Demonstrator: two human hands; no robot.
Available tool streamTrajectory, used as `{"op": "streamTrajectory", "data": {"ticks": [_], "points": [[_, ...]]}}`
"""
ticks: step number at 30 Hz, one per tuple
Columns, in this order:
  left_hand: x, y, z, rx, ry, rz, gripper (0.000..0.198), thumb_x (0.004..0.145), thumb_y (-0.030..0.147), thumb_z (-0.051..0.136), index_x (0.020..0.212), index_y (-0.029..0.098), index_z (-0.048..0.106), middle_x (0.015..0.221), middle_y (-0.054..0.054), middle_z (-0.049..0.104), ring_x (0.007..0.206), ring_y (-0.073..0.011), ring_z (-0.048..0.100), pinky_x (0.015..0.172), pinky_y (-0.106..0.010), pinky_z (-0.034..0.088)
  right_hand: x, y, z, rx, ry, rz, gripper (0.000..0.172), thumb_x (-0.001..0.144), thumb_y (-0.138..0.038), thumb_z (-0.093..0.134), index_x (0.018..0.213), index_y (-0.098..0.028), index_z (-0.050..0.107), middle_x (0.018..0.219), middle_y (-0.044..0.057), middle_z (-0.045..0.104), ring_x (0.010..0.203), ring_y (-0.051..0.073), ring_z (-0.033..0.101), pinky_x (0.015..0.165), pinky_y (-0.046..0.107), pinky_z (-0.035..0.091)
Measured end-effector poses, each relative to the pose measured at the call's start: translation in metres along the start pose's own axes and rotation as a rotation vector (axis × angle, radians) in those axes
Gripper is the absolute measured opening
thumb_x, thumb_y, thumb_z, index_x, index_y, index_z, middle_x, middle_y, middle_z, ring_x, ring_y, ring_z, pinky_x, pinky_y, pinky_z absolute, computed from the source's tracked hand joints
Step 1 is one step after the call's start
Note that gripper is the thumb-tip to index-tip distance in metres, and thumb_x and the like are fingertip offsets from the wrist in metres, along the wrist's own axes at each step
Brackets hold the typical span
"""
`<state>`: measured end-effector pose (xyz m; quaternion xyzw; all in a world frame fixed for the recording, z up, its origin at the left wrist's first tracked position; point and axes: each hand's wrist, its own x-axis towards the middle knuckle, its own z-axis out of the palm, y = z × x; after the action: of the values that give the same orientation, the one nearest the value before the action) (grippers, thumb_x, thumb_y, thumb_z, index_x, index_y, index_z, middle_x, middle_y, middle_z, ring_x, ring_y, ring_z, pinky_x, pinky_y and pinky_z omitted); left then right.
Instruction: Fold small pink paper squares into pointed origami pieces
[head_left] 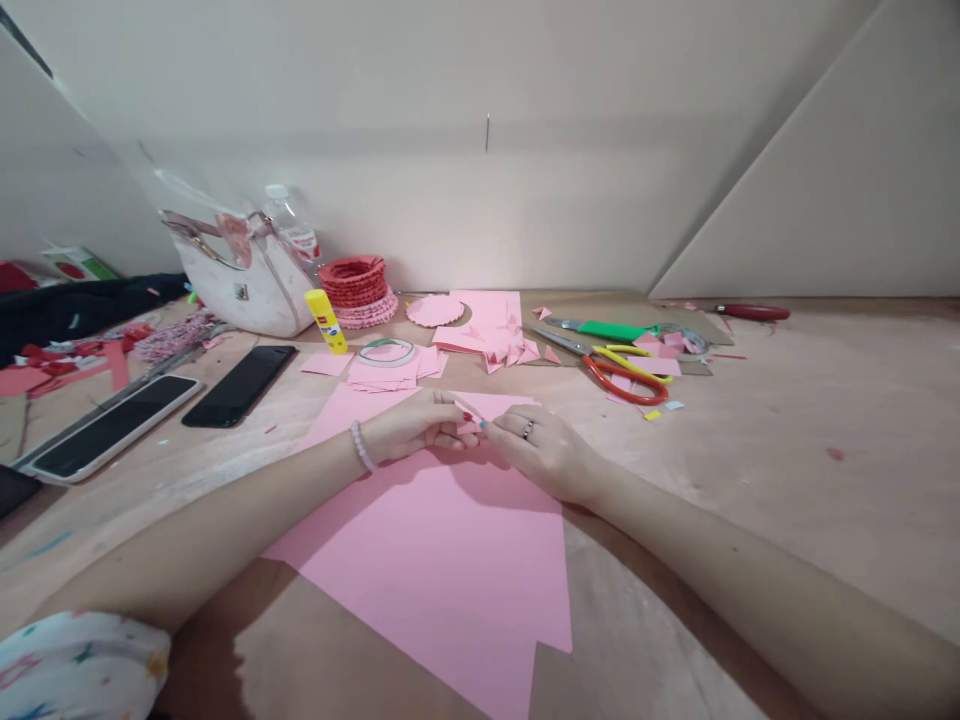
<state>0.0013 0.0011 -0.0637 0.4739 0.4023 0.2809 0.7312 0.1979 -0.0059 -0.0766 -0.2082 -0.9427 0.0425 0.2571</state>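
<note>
Both hands meet above a large pink paper sheet (442, 560) on the table. My left hand (420, 425), with a beaded bracelet at the wrist, is closed, its thumb and fingers pinching a small folded piece of pink paper (466, 408). From the other side my right hand (547, 450), wearing a ring, closes its fingertips on the same piece, most of which the fingers hide. Just beyond the left hand lie small pink paper squares (382, 372) with a roll of clear tape (386, 351) on top.
Orange-handled scissors (626, 382) and green-handled scissors (615, 330) lie behind my right hand. Pink scraps (517, 348) lie at the back. A glue stick (327, 322), stacked red rings (354, 282), a white handbag (240, 285), a bottle (294, 225) and phones (240, 385) stand or lie left.
</note>
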Motion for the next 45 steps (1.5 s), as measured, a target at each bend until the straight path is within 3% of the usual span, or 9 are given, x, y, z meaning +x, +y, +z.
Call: {"op": "streamTrajectory", "data": {"ticks": [6, 11, 15, 23, 27, 34, 38, 42, 45], "points": [[0.000, -0.002, 0.001, 0.053, 0.025, -0.004, 0.015, 0.066, 0.022, 0.065, 0.070, 0.008, 0.063, 0.062, -0.005, 0.062, 0.057, -0.0068, 0.058, 0.057, -0.015, 0.049, 0.001, -0.001, -0.001, -0.159, 0.022, -0.101, 0.025, 0.086, -0.011, 0.033, 0.078, -0.015, 0.057, 0.066, 0.006, 0.056, 0.063, 0.015, 0.050, 0.057, 0.028, 0.039], [0.001, -0.003, 0.003, 0.069, 0.088, 0.005, 0.018, 0.066, 0.025, 0.067, 0.074, 0.009, 0.064, 0.065, -0.005, 0.063, 0.058, -0.0060, 0.058, 0.055, -0.012, 0.047, -0.004, 0.010, 0.011, -0.053, 0.163, -0.030, 0.019, 0.083, -0.013, 0.041, 0.093, -0.017, 0.057, 0.081, 0.007, 0.062, 0.077, 0.015, 0.056, 0.068, 0.028, 0.045], [0.003, -0.004, 0.002, 0.092, 0.088, 0.015, 0.017, 0.068, 0.025, 0.065, 0.076, 0.010, 0.064, 0.067, -0.005, 0.064, 0.059, -0.0066, 0.059, 0.051, -0.011, 0.046, -0.005, 0.016, 0.011, 0.000, 0.249, -0.041, 0.018, 0.082, -0.011, 0.044, 0.091, -0.019, 0.058, 0.085, 0.006, 0.064, 0.081, 0.014, 0.058, 0.074, 0.029, 0.046], [-0.001, -0.002, 0.006, 0.168, 0.013, 0.018, 0.021, 0.069, 0.030, 0.064, 0.074, 0.009, 0.062, 0.072, -0.008, 0.066, 0.069, -0.0131, 0.063, 0.053, -0.015, 0.046, -0.002, 0.015, 0.008, -0.037, 0.131, -0.098, 0.020, 0.082, -0.011, 0.042, 0.090, -0.019, 0.059, 0.076, 0.003, 0.064, 0.072, 0.014, 0.055, 0.066, 0.028, 0.041], [-0.005, 0.001, 0.010, 0.219, -0.070, -0.002, 0.022, 0.073, 0.032, 0.057, 0.076, 0.010, 0.061, 0.081, -0.012, 0.067, 0.080, -0.0178, 0.064, 0.058, -0.018, 0.047, -0.002, 0.014, 0.013, -0.018, 0.164, 0.017, 0.020, 0.081, -0.010, 0.042, 0.087, -0.018, 0.059, 0.078, 0.003, 0.063, 0.074, 0.014, 0.054, 0.069, 0.028, 0.041], [-0.006, -0.004, 0.014, 0.258, -0.205, -0.020, 0.023, 0.074, 0.022, 0.044, 0.087, 0.011, 0.060, 0.091, -0.013, 0.066, 0.082, -0.0168, 0.063, 0.056, -0.019, 0.045, 0.004, -0.001, 0.013, 0.228, 0.179, 0.264, 0.019, 0.079, -0.008, 0.043, 0.086, -0.019, 0.057, 0.083, 0.004, 0.059, 0.080, 0.013, 0.053, 0.071, 0.026, 0.041], [-0.004, -0.006, 0.013, 0.169, -0.244, -0.068, 0.021, 0.073, 0.024, 0.050, 0.088, 0.012, 0.059, 0.090, -0.014, 0.067, 0.075, -0.0165, 0.064, 0.056, -0.021, 0.046, 0.008, -0.006, 0.011, 0.310, 0.189, 0.400, 0.017, 0.079, -0.013, 0.045, 0.090, -0.018, 0.057, 0.078, 0.003, 0.059, 0.072, 0.013, 0.053, 0.066, 0.026, 0.041], [-0.006, -0.005, 0.016, 0.223, -0.253, -0.019, 0.027, 0.074, 0.028, 0.056, 0.096, 0.012, 0.059, 0.093, -0.013, 0.066, 0.081, -0.0145, 0.062, 0.061, -0.019, 0.046, 0.009, -0.005, 0.008, 0.412, 0.158, 0.495, 0.011, 0.079, -0.019, 0.048, 0.085, -0.018, 0.057, 0.077, 0.003, 0.060, 0.071, 0.013, 0.053, 0.062, 0.025, 0.040], [-0.007, -0.005, 0.019, 0.297, -0.279, 0.025, 0.028, 0.079, 0.031, 0.051, 0.095, 0.011, 0.059, 0.092, -0.014, 0.065, 0.072, -0.0111, 0.061, 0.061, -0.019, 0.046, 0.009, -0.004, 0.007, 0.480, 0.141, 0.512, 0.008, 0.076, -0.018, 0.050, 0.077, -0.018, 0.058, 0.077, 0.002, 0.060, 0.072, 0.013, 0.054, 0.063, 0.025, 0.041]]}}
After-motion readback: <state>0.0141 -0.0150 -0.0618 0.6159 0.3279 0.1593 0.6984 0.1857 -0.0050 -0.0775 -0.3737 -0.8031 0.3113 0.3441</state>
